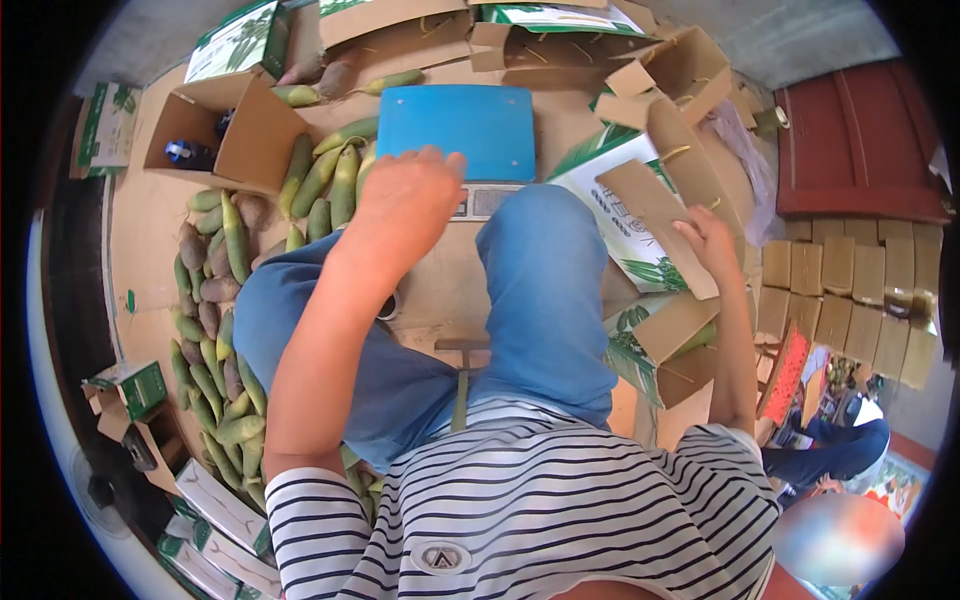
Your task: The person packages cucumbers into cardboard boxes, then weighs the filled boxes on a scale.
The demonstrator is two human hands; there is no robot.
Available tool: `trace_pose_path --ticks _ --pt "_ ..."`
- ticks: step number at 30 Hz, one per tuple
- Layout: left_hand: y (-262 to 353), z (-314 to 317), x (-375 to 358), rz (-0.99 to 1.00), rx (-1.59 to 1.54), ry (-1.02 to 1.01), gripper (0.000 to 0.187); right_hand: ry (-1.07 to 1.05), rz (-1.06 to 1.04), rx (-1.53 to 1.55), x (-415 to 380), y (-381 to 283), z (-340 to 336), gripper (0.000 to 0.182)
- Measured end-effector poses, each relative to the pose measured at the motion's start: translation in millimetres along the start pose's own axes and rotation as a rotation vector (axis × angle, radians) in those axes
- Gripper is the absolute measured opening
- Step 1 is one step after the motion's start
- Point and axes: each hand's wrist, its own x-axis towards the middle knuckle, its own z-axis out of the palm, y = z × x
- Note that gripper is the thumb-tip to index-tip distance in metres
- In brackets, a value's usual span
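Observation:
My left hand [415, 195] is curled over the front edge of a blue-topped scale [460, 125], close to its display panel. The fingers look closed, their tips are turned away, and I cannot make out whether anything is in them. My right hand [708, 240] grips the brown flap of an opened carton [620, 210] with a white and green printed side. That carton stands tilted beside my knee, right of the scale. Green radishes [342, 185] lie left of the scale, several of them touching.
More radishes [235, 240] are heaped along the left. An open cardboard box [235, 135] holding a dark blue item stands at the back left. Radish cartons [560, 50] line the back. Another open carton [680, 340] sits by my right forearm. Stacked brown boxes [835, 270] and a person [840, 450] are farther right.

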Motion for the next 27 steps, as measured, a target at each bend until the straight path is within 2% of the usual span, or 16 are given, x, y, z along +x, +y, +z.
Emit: trace_pose_path --ticks 1,4,7,9,11,13,16,19,22,23,27 --pt "0.7 3.4 0.1 0.011 0.03 0.006 0.02 -0.013 0.03 0.078 6.0 -14.0 -8.7 0.023" --pt "9.0 21.3 -1.2 0.066 0.071 -0.01 0.02 -0.08 0.003 -0.033 36.1 -66.2 -31.6 0.022" --pt "20.0 25.7 -2.8 0.097 0.007 -0.037 0.02 0.047 -0.307 0.049 78.8 -126.4 -16.9 0.022" --pt "21.4 25.4 -0.3 0.095 -0.055 -0.051 0.019 0.063 -0.446 -0.074 110.3 -165.1 1.8 0.022" --pt "19.4 26.1 2.6 0.065 -0.051 -0.058 0.016 0.007 -0.526 -0.213 145.5 -193.2 27.2 0.022" --pt "19.1 27.6 4.1 0.032 -0.042 -0.086 0.013 -0.029 -0.577 -0.221 175.4 -218.7 56.4 0.021" --pt "18.5 28.3 6.3 -0.013 -0.047 -0.155 0.013 -0.15 -0.613 -0.284 204.3 -245.3 92.8 0.022" --pt "17.1 22.3 8.8 -0.04 -0.073 -0.197 0.016 -0.323 -0.533 -0.275 210.6 -259.5 104.7 0.03" --pt "14.5 14.2 4.7 -0.06 -0.076 -0.18 0.017 -0.256 -0.551 -0.218 200.8 -258.1 95.5 0.042" --pt "14.1 10.8 3.8 -0.065 -0.079 -0.204 0.018 -0.289 -0.525 -0.25 198.5 -257.8 87.1 0.051" --pt "14.0 0.7 2.9 -0.078 -0.115 -0.298 0.023 -0.303 -0.473 -0.304 192.1 -250.0 68.6 0.051"
